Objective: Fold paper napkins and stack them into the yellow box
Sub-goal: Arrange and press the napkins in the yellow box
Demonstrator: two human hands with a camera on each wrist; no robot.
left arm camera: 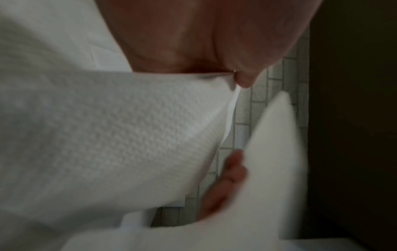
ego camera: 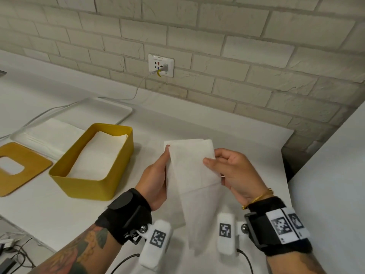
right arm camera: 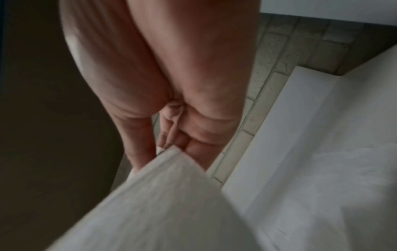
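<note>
A white paper napkin [ego camera: 192, 171] hangs in the air between both hands, its upper part doubled over and a long tail drooping toward me. My left hand [ego camera: 158, 175] holds its left edge, thumb in front. My right hand [ego camera: 227, 171] pinches the right edge between thumb and fingers. The left wrist view shows the embossed napkin [left arm camera: 107, 135] under my palm. In the right wrist view my fingers [right arm camera: 193, 146] pinch the napkin [right arm camera: 163, 195]. The yellow box [ego camera: 92, 182] stands to the left with folded napkins [ego camera: 98, 155] inside.
A white tray [ego camera: 120, 109] behind the box holds a pile of flat napkins [ego camera: 51, 133]. The box's wooden lid [ego camera: 23, 167] with a slot lies at far left. A brick wall with a socket [ego camera: 161, 65] runs behind. The table edge drops off at right.
</note>
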